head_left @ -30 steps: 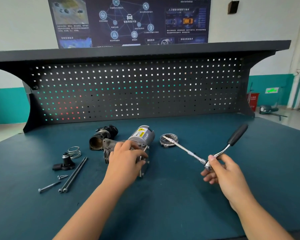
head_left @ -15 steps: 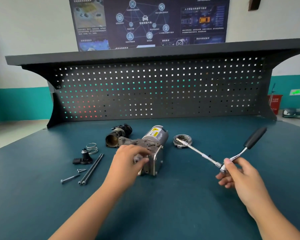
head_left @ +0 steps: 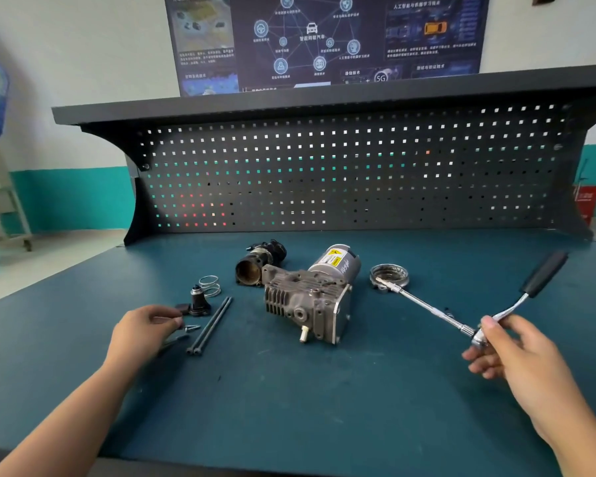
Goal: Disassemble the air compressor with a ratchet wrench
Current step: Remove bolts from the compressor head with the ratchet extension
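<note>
The air compressor (head_left: pixel 307 299), a grey finned block with a silver motor can, lies on the blue bench with no hand on it. My right hand (head_left: pixel 516 359) grips the ratchet wrench (head_left: pixel 427 309) at its head. The black handle (head_left: pixel 544 273) points up and right, and the extension's tip rests in a round metal ring (head_left: pixel 389 277). My left hand (head_left: pixel 145 330) hovers left of the compressor over the loose fasteners, fingers curled and thumb against forefinger. A small screw (head_left: pixel 192 327) lies at its fingertips; anything pinched is hidden.
Removed parts lie left of the compressor: a black cylinder (head_left: pixel 255 266), a wire spring (head_left: pixel 210 285), a small black fitting (head_left: pixel 198 301), two long black bolts (head_left: pixel 209 325). A pegboard back panel (head_left: pixel 341 173) closes the bench's far side.
My left hand has left the compressor and moved left to the loose screws and bolts. The right hand still holds the wrench in the same pose. The camera view has shifted.
</note>
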### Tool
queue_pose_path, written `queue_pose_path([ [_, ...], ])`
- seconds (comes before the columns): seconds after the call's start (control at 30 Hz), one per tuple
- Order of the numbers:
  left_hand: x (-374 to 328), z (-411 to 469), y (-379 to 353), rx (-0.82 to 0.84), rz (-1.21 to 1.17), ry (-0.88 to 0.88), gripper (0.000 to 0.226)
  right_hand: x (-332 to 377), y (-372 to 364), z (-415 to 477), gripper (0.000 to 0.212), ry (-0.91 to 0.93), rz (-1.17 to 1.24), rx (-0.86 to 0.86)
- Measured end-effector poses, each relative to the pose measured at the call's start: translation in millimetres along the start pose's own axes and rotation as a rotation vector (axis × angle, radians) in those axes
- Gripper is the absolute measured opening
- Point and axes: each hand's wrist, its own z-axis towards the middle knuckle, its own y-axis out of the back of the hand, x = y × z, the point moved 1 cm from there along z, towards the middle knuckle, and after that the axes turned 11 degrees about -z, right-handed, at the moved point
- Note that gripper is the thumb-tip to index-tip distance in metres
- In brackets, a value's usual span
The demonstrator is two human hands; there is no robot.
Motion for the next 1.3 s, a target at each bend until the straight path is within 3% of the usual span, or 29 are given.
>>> queue_pose_path([
  [0.17,5,7,-3,-0.02,0.136,-0.008,0.005,0,0,0,0.025,-0.002,-0.009,0.0],
  [0.63,8,7,-2,-0.049,0.186,0.072,0.014,-2,-3,3,0.025,-0.033,-0.009,0.013],
  [0.73,2,5,-4,-0.095,0.238,0.01,0.017,1,-6,13,0.026,-0.074,0.032,0.069],
  [0.87,-33,-4,-20,-0.104,0.235,-0.238,0.027,7,-8,37,0.03,-0.075,-0.015,0.151],
  [1.03,-100,-28,-69,0.095,0.112,-0.567,0.016,4,-14,60,0.034,-0.054,-0.069,0.232],
  [1.17,-149,-31,-116,0.355,-0.086,-0.579,0.015,-6,-18,59,0.032,-0.08,-0.065,0.343],
  [1.3,-164,-32,-159,0.618,-0.035,-0.511,0.019,-8,-18,58,0.033,-0.096,-0.021,0.346],
])
